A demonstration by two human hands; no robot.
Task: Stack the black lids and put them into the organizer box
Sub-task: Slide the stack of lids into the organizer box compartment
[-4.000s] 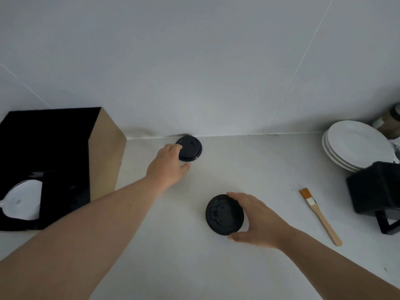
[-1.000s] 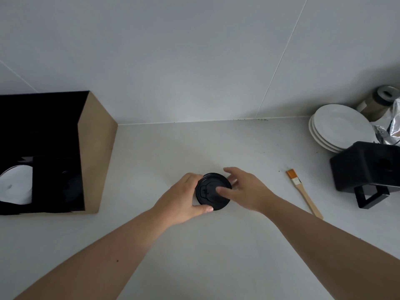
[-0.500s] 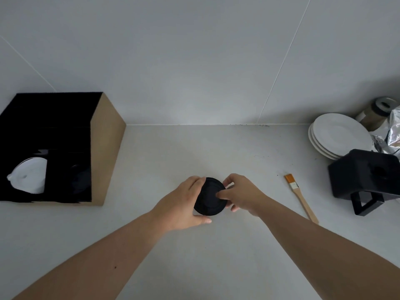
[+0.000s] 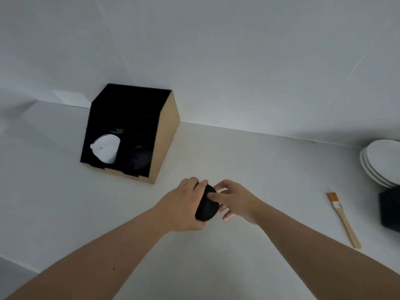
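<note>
Head view: black lids [image 4: 206, 205], newly stacked, now being tilted on edge.
Left hand [image 4: 183, 205]: clamped on lids.
Right hand [image 4: 234, 201]: fingertips steadying lids.
Organizer box [image 4: 166, 137]: far left, being awaited.

2 bare forearms enter from the bottom edge, with no sleeves, gloves, watch or rings visible on them. The left hand [image 4: 184, 204] and the right hand [image 4: 236, 202] are both uncovered, with short, unpainted nails. 1 small dark mole [image 4: 113, 268] marks the left forearm [image 4: 104, 263]. The right forearm [image 4: 313, 252] is unmarked.
</note>
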